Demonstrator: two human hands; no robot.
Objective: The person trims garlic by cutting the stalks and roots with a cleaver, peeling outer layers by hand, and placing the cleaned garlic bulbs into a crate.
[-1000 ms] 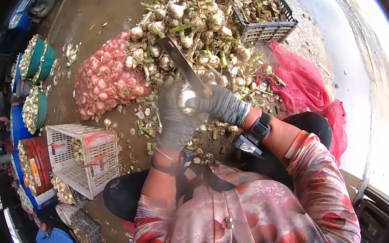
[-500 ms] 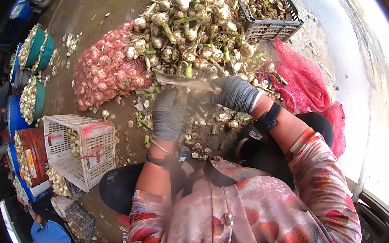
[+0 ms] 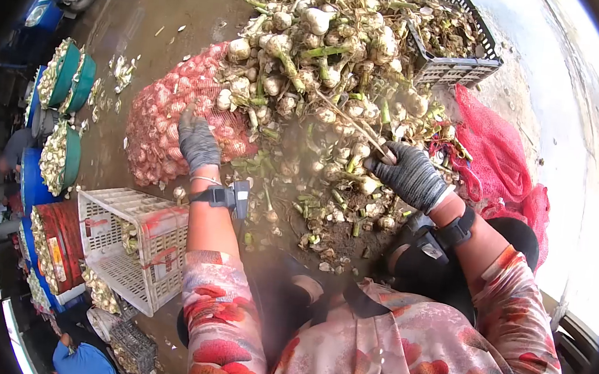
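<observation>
My right hand [image 3: 410, 174], in a grey striped glove, is closed around the handle of a knife [image 3: 354, 125]. The blade shows nearly edge-on and points up and left over a heap of garlic bulbs [image 3: 317, 21] with stalks. My left hand [image 3: 198, 141], gloved alike, is at the near side of a red mesh bag [image 3: 167, 106] packed with garlic. Its fingers reach forward over the bag, apart, and I see nothing held in them. Cut stalk pieces [image 3: 338, 198] and peel litter the ground between my hands.
A black crate [image 3: 458, 71] with scraps stands behind the heap. An empty-looking red mesh sack [image 3: 494, 148] lies right. On the left are a tipped white crate [image 3: 173, 222], green basins [image 3: 71, 158] of garlic, a red container [image 3: 60, 243], and a person in blue [image 3: 84, 364].
My left hand has moved left and away from the knife to the mesh bag. My right hand, still gripping the knife, has shifted right and slightly down. The view has shifted a little.
</observation>
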